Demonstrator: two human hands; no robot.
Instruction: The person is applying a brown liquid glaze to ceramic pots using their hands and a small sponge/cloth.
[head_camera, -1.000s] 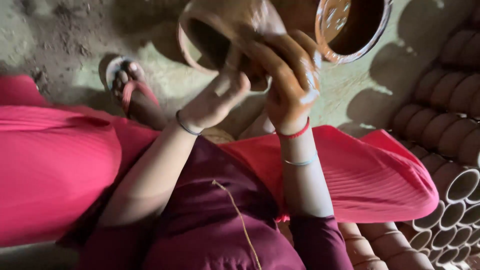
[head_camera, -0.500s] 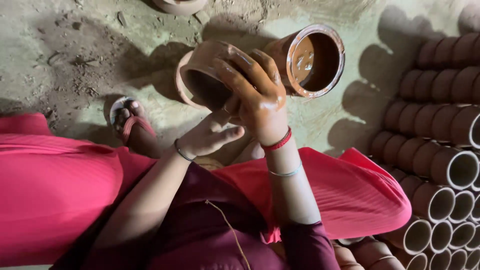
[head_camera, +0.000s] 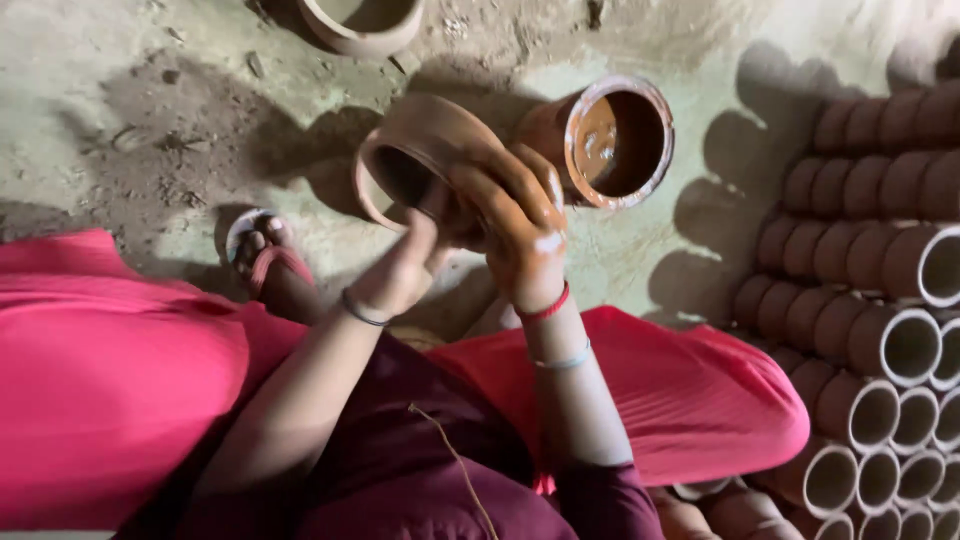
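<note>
Hands together on the pot (head_camera: 420, 150): my right (head_camera: 515, 225) curls over its wall, my left (head_camera: 405, 270) reaches fingers up under its rim

The clay pot (head_camera: 420, 150) and both hands have dropped lower in view, revealing another bowl (head_camera: 360, 20) above.

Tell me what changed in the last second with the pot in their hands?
The clay pot and both hands sit lower in view now. The right hand keeps gripping its side; the left hand stays under the rim. The jar of reddish liquid and the stacked cups look undisturbed.
</note>
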